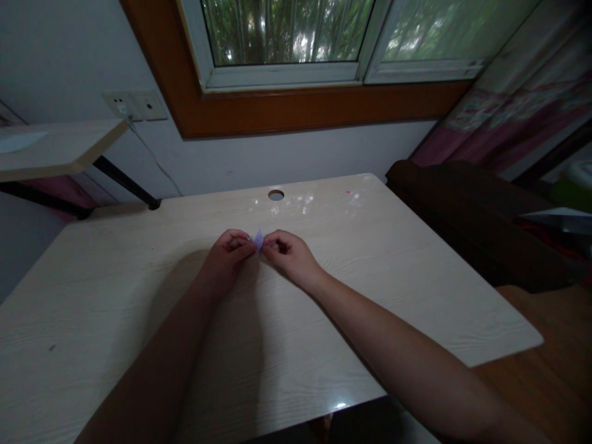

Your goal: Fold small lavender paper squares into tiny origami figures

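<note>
Between my two hands, over the middle of the desk, is a small folded piece of pale purple paper (pixel 259 240) with a pointed top. My left hand (pixel 230 251) pinches its left side between thumb and fingers. On the other side, my right hand (pixel 287 251) grips the paper's right edge with thumb and fingertips. The fingertips cover parts of the paper, so its full folded shape cannot be made out.
The pale wood-grain desk (pixel 393 265) has a round cable hole (pixel 276 195) near its back edge. A raised shelf (pixel 60 148) on black legs stands at the left. Behind are a window (pixel 287 37) and wall sockets (pixel 134 106); dark brown furniture (pixel 481 222) lies right.
</note>
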The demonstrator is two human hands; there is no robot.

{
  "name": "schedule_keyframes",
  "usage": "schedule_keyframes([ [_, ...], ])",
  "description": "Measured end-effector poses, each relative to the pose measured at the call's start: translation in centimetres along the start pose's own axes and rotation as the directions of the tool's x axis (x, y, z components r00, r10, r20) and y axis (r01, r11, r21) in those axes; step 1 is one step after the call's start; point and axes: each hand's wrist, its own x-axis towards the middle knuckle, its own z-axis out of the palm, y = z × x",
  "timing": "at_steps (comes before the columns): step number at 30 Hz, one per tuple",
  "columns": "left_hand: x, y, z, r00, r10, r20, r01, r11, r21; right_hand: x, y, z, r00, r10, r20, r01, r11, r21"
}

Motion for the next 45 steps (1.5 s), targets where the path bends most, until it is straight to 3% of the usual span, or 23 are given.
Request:
schedule_keyframes([
  [5,0.0,-0.1,0.0,1.0,-0.014,0.021,0.014,1.0,0.022,-0.3,-0.7,-0.3,0.986,-0.161,-0.034,0.145,0.946,-0.289],
  [11,0.0,-0.2,0.1,0.999,-0.016,0.033,0.015,1.0,0.015,-0.5,-1.0,-0.3,0.978,-0.21,-0.017,0.184,0.892,-0.414],
  [16,-0.1,-0.1,0.2,0.998,0.026,0.06,-0.033,0.993,0.115,-0.5,-1.0,-0.4,0.967,-0.253,0.028,0.234,0.84,-0.489],
  [22,0.0,-0.3,-0.1,0.994,0.066,0.085,-0.077,0.988,0.132,-0.5,-0.9,-0.4,0.958,-0.278,0.062,0.269,0.809,-0.523],
  [29,0.0,-0.5,-0.3,0.992,0.103,0.078,-0.113,0.984,0.137,-0.6,-1.1,-0.4,0.955,-0.287,0.073,0.287,0.838,-0.464],
  [38,-0.1,0.0,-0.3,0.989,0.149,0.016,-0.148,0.955,0.255,-0.6,-1.1,-0.2,0.964,-0.266,-0.003,0.242,0.883,-0.402],
  [45,-0.2,-0.1,-0.5,0.955,0.266,0.131,-0.295,0.896,0.332,-0.9,-1.6,-0.6,0.944,-0.318,0.088,0.32,0.817,-0.479],
])
